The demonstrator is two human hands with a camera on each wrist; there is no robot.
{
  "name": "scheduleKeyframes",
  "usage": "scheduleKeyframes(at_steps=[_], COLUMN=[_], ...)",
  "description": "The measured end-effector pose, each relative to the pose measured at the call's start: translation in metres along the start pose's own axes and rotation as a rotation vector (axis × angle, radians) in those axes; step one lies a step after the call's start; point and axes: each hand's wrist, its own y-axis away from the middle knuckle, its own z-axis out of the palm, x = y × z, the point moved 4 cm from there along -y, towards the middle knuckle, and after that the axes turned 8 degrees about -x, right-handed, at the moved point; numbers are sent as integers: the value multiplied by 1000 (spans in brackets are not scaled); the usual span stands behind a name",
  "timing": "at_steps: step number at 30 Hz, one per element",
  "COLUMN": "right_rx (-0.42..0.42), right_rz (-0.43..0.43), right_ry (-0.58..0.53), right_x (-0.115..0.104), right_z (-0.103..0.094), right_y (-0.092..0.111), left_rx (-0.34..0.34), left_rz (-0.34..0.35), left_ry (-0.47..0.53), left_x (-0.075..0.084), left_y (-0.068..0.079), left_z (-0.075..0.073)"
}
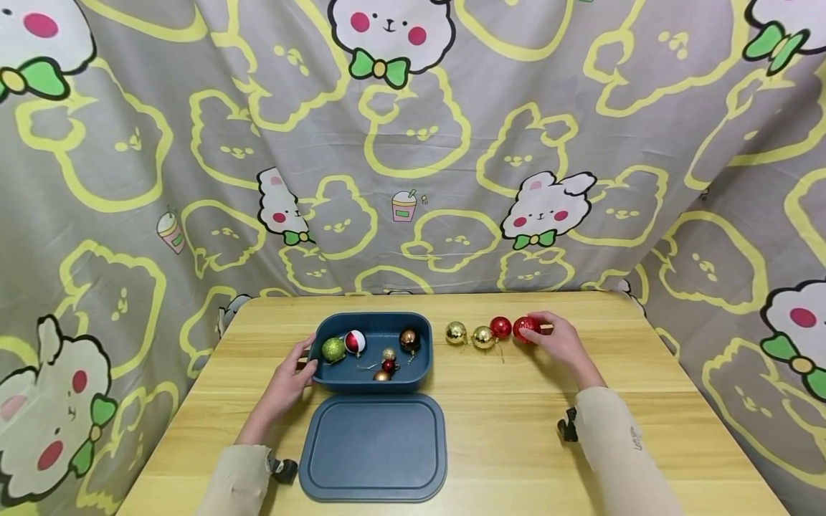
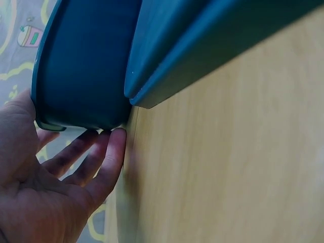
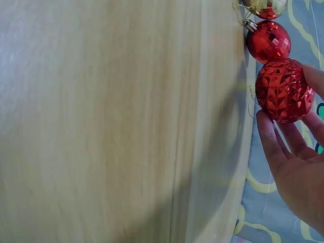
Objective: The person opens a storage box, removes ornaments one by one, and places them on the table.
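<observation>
My left hand (image 1: pixel 292 374) rests against the left end of a dark blue plastic box (image 1: pixel 348 388), fingertips along its end wall in the left wrist view. My right hand (image 1: pixel 560 342) holds a red Christmas bauble (image 3: pixel 284 91) with a raised diamond pattern, thumb on one side and fingers on the other. Right beside it sits a smooth-faceted red bauble (image 1: pixel 500 327). Two gold baubles (image 1: pixel 455 332) lie in the same row, toward the box. Inside the box are a green glitter bauble (image 1: pixel 333 349), a red-and-white one (image 1: pixel 355 342), a brown one (image 1: pixel 409 340) and several smaller ones.
A flat blue lid (image 1: pixel 374 448) lies on the wooden table (image 1: pixel 503 444) in front of the box. A patterned curtain (image 1: pixel 445 158) hangs behind the table and at both sides. Black straps with cameras sit at both wrists.
</observation>
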Motion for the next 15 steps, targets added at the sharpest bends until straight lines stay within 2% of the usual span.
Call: scheduleKeyframes(at_steps=[4, 15], right_rx=[3, -4], right_rz=[7, -3], right_ry=[1, 11], right_x=[2, 3], right_z=[1, 2], right_y=[-1, 0], left_rx=[-4, -15], left_rz=[8, -38], left_ry=[5, 20], left_x=[0, 1], left_y=[0, -1], left_z=[1, 0])
